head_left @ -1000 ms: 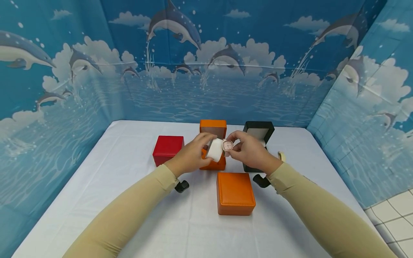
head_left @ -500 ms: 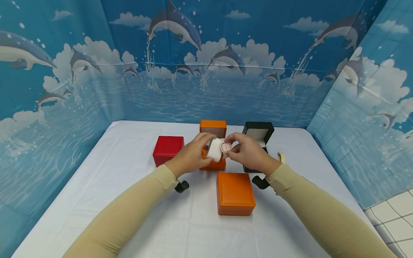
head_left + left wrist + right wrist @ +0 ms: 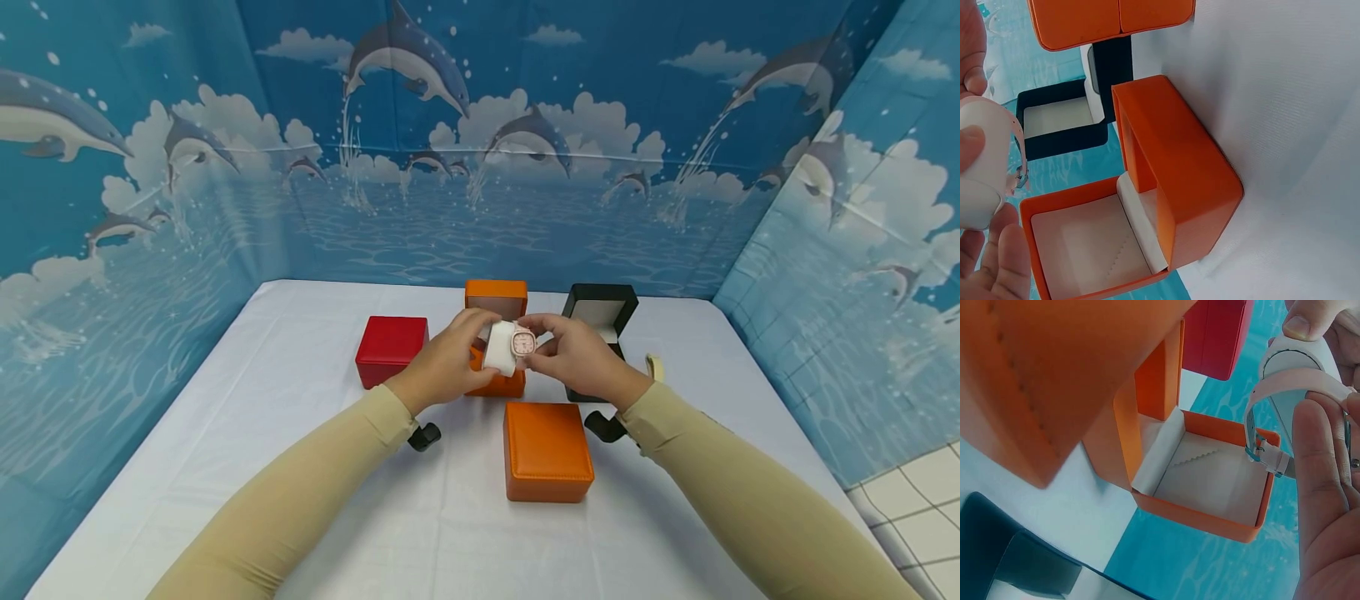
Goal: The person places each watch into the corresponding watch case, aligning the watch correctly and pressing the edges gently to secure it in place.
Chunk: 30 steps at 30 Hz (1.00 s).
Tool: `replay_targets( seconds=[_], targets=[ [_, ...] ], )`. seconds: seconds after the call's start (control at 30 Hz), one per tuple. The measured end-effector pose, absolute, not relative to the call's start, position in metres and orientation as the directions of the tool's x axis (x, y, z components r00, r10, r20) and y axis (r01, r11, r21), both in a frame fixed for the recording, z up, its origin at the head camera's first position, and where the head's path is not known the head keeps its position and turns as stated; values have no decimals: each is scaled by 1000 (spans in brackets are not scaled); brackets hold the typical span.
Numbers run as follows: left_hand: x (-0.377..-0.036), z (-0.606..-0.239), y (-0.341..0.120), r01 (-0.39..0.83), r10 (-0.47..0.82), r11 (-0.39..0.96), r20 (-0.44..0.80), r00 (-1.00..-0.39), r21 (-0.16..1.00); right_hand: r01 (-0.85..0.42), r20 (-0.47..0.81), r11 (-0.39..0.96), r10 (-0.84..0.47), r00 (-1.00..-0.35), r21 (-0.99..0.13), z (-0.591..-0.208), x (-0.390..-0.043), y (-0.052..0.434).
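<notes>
Gripping a white watch cushion (image 3: 500,350), the left hand (image 3: 444,363) curls round it; at its 3 o'clock, the right hand (image 3: 573,356) pinches the watch (image 3: 522,341) strapped on it.

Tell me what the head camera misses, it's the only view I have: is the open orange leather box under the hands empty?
Observer: Yes. In the right wrist view the open orange leather box shows only a bare cream lining.
Operator: What is wrapped round the white cushion?
Observer: A pale pink watch strap circles the white cushion; its metal buckle hangs at the lower side.
Operator: How does the left hand hold it?
Observer: In the left wrist view the left hand has fingers curled round the cushion.
Operator: And the right hand?
Observer: The right hand pinches the strap beside the buckle.
</notes>
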<state>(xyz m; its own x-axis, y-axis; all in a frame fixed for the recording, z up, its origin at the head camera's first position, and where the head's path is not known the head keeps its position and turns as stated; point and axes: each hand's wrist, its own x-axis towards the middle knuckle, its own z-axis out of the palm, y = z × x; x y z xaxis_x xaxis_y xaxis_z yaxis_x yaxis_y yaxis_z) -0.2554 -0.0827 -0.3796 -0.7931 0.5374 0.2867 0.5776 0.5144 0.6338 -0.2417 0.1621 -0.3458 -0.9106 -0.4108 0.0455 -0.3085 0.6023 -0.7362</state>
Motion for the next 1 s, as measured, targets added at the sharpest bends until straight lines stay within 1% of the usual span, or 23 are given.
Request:
replay_targets(
  seconds=[0.37,0.77,0.9,1.0],
  targets=[
    [-252,-379,-83,550,502,522,287,-816,652,-326,32,588,-454,-891,-740,-348,-242,162],
    [-251,-381,-83,546,466,508,320,-825,667,-313,35,550,-457,-889,-774,-352,-242,159],
    [-253,-382,-83,540,465,489,319,-826,685,-317,42,566,-445,-895,-761,-354,-241,156],
    [-253,-384,-84,530,465,484,308,-830,696,-306,24,584,-440,-898,-752,-354,-242,155]
  ],
)
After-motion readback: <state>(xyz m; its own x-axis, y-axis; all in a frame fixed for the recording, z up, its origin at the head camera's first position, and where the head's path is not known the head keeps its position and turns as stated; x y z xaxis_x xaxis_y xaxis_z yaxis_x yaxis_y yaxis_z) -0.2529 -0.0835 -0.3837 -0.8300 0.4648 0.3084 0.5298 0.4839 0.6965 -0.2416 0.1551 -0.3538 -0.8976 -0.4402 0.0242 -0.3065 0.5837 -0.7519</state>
